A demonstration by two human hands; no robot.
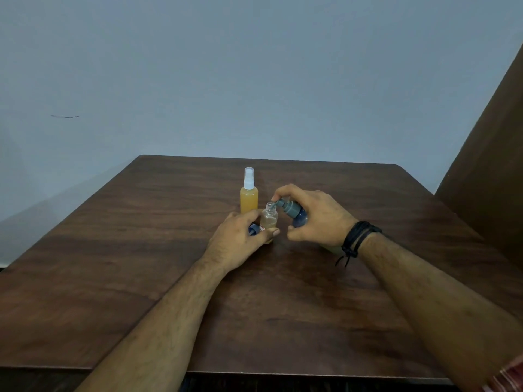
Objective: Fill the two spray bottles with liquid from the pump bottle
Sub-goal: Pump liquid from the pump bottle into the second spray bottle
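A small clear spray bottle [268, 219] stands uncapped on the table, with a little yellowish liquid in its lower part. My left hand [240, 241] grips it low down, and something blue [254, 230], perhaps its cap, shows under the fingers. My right hand [314, 216] holds the blue pump bottle [294, 212] tilted leftward, with its grey nozzle over the open neck and my index finger on top of the pump head. Just behind stands a second spray bottle [249, 195], full of orange liquid and closed with a white sprayer and clear cap.
The dark wooden table [169, 278] ends at a pale blue wall. A brown panel [492, 165] rises at the right. A black cord bracelet [358, 240] wraps my right wrist.
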